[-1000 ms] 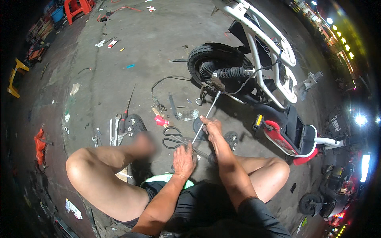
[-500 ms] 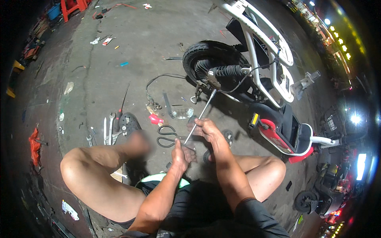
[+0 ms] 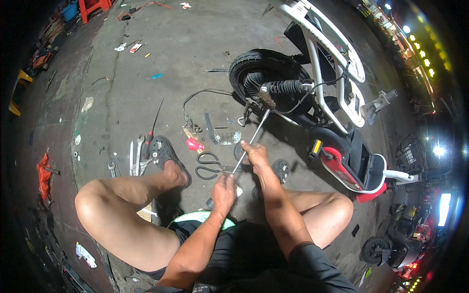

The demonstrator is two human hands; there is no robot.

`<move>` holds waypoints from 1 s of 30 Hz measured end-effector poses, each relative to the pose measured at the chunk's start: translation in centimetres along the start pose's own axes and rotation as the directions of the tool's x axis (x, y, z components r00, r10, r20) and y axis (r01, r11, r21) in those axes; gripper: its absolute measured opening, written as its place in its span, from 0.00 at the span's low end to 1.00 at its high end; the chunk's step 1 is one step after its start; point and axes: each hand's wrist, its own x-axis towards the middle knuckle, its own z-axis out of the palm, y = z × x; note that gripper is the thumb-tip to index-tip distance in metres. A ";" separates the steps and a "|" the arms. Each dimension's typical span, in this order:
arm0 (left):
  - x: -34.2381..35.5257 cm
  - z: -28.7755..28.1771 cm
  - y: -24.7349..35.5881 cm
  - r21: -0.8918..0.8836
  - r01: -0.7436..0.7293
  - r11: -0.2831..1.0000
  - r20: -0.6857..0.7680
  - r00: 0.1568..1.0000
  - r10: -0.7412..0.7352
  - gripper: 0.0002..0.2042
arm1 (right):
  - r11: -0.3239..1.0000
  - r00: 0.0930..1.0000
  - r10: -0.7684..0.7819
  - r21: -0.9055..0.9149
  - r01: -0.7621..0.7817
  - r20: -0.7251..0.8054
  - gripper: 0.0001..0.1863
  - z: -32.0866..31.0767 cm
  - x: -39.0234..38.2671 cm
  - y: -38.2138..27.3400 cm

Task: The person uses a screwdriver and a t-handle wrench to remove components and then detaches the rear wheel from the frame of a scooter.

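Note:
A long silver wrench slants from my hands up to the hub area of the scooter's black wheel. Its far end meets the axle fittings below the coil shock absorber. Near the handle end, my left hand pinches the shaft with closed fingers. My right hand is closed around the shaft farther up, thumb along it. Black-handled scissors lie on the ground just beyond my left hand, their blades partly hidden under the wrench. The white-framed scooter lies on its side.
Beside my left shoe lie a long screwdriver and several spanners. A red piece, a clear plate-like part and a black cable rest near the wheel. A red stool stands far left.
My left hand has turned and drawn its fingers together at the wrench's near end. The right hand's fingers have shifted slightly on the shaft. The wrench stays at the axle.

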 end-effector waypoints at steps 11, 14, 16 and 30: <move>-1.0 -0.2 -2.3 0.010 0.018 1.000 -0.350 0.937 -0.013 0.25 | 0.992 0.998 0.007 0.127 -0.015 0.064 0.14 -0.1 0.1 -0.6; -2.0 -1.6 -0.5 0.249 -0.281 0.927 -0.392 0.846 0.362 0.32 | 1.000 0.999 -0.013 0.013 0.013 -0.044 0.15 0.5 -0.2 -1.0; -2.5 -2.2 0.7 0.366 -0.372 0.853 -0.271 0.834 0.480 0.36 | 0.999 0.998 -0.045 -0.003 0.045 -0.047 0.15 0.8 -0.4 -1.5; -1.0 -1.1 2.0 0.275 -0.298 0.914 -0.172 0.920 0.352 0.16 | 0.996 0.991 -0.087 -0.011 0.087 -0.102 0.16 0.3 1.2 -0.8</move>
